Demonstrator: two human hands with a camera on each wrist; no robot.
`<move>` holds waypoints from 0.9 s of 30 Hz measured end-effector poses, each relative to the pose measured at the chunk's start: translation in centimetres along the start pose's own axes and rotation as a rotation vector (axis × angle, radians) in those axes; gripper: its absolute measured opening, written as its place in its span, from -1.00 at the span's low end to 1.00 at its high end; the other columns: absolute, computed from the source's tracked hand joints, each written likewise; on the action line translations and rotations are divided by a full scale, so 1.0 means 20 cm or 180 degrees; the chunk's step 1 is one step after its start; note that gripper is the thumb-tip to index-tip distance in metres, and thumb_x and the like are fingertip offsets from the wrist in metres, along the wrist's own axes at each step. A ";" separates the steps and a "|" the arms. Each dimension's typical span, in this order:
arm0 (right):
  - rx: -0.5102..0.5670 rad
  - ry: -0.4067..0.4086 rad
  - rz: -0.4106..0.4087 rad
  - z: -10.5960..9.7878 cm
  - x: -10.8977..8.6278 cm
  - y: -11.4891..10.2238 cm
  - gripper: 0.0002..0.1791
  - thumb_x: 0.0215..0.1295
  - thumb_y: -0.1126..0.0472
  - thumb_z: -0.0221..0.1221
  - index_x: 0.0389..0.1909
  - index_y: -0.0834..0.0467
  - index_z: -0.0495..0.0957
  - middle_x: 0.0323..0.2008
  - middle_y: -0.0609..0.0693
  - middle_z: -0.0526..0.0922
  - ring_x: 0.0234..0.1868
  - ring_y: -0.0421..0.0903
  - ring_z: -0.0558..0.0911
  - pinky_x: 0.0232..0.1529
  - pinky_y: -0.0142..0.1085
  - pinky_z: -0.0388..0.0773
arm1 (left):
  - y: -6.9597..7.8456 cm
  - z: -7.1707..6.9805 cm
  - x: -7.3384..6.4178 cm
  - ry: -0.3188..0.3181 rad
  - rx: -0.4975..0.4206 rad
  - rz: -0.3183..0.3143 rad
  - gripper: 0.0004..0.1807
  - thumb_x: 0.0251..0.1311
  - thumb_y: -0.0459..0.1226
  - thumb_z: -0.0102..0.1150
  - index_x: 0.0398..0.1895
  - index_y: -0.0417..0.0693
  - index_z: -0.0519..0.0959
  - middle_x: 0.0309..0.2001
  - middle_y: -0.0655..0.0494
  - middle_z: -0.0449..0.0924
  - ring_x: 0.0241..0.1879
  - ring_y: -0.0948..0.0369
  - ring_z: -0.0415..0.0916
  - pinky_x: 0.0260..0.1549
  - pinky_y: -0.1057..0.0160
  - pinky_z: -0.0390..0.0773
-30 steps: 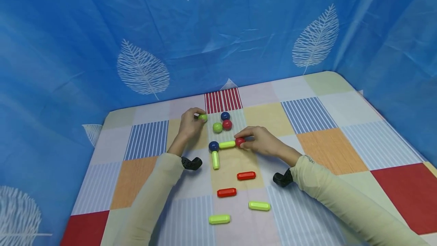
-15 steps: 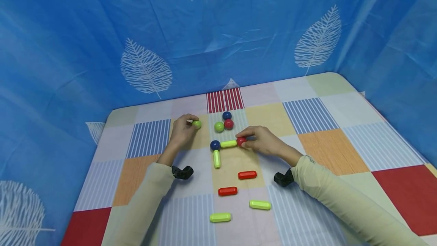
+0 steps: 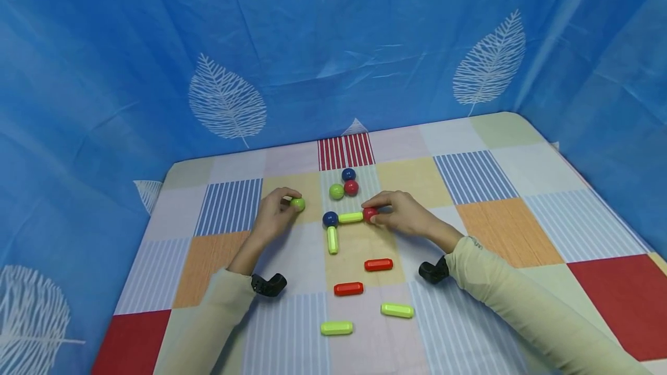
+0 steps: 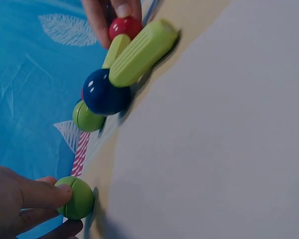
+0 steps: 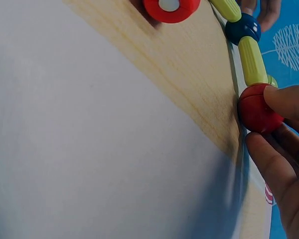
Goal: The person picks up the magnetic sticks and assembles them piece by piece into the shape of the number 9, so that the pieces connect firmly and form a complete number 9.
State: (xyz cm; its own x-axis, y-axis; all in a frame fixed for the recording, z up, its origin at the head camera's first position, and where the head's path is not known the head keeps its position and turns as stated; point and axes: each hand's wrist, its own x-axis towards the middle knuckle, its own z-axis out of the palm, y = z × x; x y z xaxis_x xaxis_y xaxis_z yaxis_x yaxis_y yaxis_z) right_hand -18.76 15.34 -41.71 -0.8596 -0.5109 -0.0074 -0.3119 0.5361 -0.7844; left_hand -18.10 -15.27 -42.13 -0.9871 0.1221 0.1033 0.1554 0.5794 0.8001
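My left hand (image 3: 272, 213) pinches a green ball (image 4: 75, 198) between thumb and fingers, left of the joined pieces. With thumb and fingertips, my right hand (image 3: 405, 213) holds a red ball (image 5: 260, 108). That red ball touches one end of a yellow-green rod (image 3: 351, 217), whose other end meets a dark blue ball (image 4: 106, 92). From the blue ball a second yellow-green rod (image 3: 332, 240) runs toward me, so the pieces form a corner on the table.
Behind the corner sit a loose green ball (image 3: 336, 191), a red ball (image 3: 351, 188) and a blue ball (image 3: 348, 175). Nearer me lie two red rods (image 3: 378, 265) and two yellow-green rods (image 3: 336, 328). A blue curtain (image 3: 333, 45) hangs behind the patchwork-covered table (image 3: 495, 221).
My left hand has carried the green ball leftward and toward me, away from the loose balls. My right hand stays on its red ball. The view has shifted slightly.
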 end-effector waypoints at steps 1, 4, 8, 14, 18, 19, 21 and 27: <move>-0.0005 -0.0001 -0.0001 0.00 0.00 0.00 -0.64 0.22 0.35 0.29 0.07 0.20 0.65 0.04 0.08 0.65 0.16 0.05 0.55 0.18 -0.02 0.45 | 0.00 0.00 -0.02 0.0001 -0.0008 0.0018 -0.75 0.23 -0.48 0.19 -0.02 -0.28 0.58 0.05 -0.22 0.54 -0.11 -0.09 0.60 -0.16 -0.03 0.59; -0.0001 -0.0004 0.0000 0.00 0.00 0.00 -0.64 0.22 0.35 0.29 0.07 0.21 0.65 0.04 0.08 0.65 0.16 0.06 0.55 0.19 -0.02 0.44 | 0.00 0.01 -0.07 0.0012 -0.0037 0.0050 -0.75 0.22 -0.49 0.21 -0.03 -0.27 0.58 0.02 -0.20 0.55 -0.12 -0.07 0.60 -0.17 -0.01 0.60; 0.0009 0.0005 -0.0006 0.00 0.00 0.00 -0.64 0.21 0.36 0.29 0.06 0.21 0.65 0.04 0.08 0.65 0.15 0.05 0.55 0.18 -0.02 0.45 | 0.01 0.01 -0.13 0.0013 -0.0041 0.0083 -0.76 0.22 -0.49 0.22 -0.04 -0.25 0.59 0.01 -0.15 0.56 -0.10 -0.06 0.60 -0.17 0.00 0.61; 0.0020 -0.0003 0.0001 0.00 0.00 0.00 -0.64 0.22 0.36 0.28 0.06 0.21 0.65 0.04 0.08 0.65 0.15 0.05 0.55 0.18 -0.02 0.45 | 0.03 0.02 -0.22 0.0006 0.0052 0.0197 -0.76 0.17 -0.50 0.25 -0.08 -0.22 0.61 -0.03 -0.09 0.59 -0.08 -0.05 0.59 -0.19 0.02 0.60; 0.0005 -0.0003 0.0023 0.00 0.00 0.00 -0.64 0.22 0.36 0.28 0.07 0.20 0.65 0.04 0.08 0.65 0.16 0.05 0.54 0.18 -0.02 0.45 | 0.06 0.03 -0.28 -0.0054 0.0084 0.0254 -0.76 0.15 -0.51 0.27 -0.11 -0.20 0.62 -0.06 -0.07 0.60 -0.08 -0.03 0.59 -0.20 0.03 0.59; 0.0000 0.0000 0.0027 0.00 0.00 0.00 -0.64 0.21 0.36 0.28 0.06 0.20 0.65 0.04 0.08 0.65 0.16 0.05 0.54 0.18 -0.02 0.45 | 0.07 0.04 -0.30 -0.0074 0.0076 0.0259 -0.76 0.14 -0.52 0.28 -0.12 -0.20 0.62 -0.07 -0.06 0.60 -0.09 -0.02 0.59 -0.20 0.03 0.59; -0.0003 -0.0001 0.0006 0.00 0.00 0.00 -0.64 0.21 0.37 0.28 0.06 0.21 0.65 0.04 0.09 0.65 0.16 0.06 0.54 0.18 -0.01 0.45 | 0.08 0.05 -0.32 -0.0117 0.0083 0.0263 -0.76 0.13 -0.52 0.29 -0.13 -0.17 0.63 -0.08 -0.03 0.60 -0.09 0.02 0.58 -0.19 0.04 0.58; 0.0026 -0.0006 -0.0004 -0.01 0.01 0.00 -0.64 0.21 0.37 0.28 0.06 0.22 0.65 0.03 0.08 0.66 0.15 0.05 0.54 0.17 -0.02 0.45 | 0.13 0.09 -0.39 -0.0242 0.0063 0.0246 -0.75 0.09 -0.53 0.32 -0.18 -0.11 0.64 -0.14 0.08 0.60 -0.11 0.12 0.56 -0.17 0.06 0.55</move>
State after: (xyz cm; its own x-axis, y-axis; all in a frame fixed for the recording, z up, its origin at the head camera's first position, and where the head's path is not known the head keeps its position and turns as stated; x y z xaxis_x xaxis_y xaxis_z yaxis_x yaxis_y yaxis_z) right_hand -18.89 15.37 -41.65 -0.8584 -0.5129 -0.0076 -0.3097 0.5300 -0.7894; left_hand -9.97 -13.24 -42.02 -0.9665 0.2275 0.1186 0.2326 0.5815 0.7796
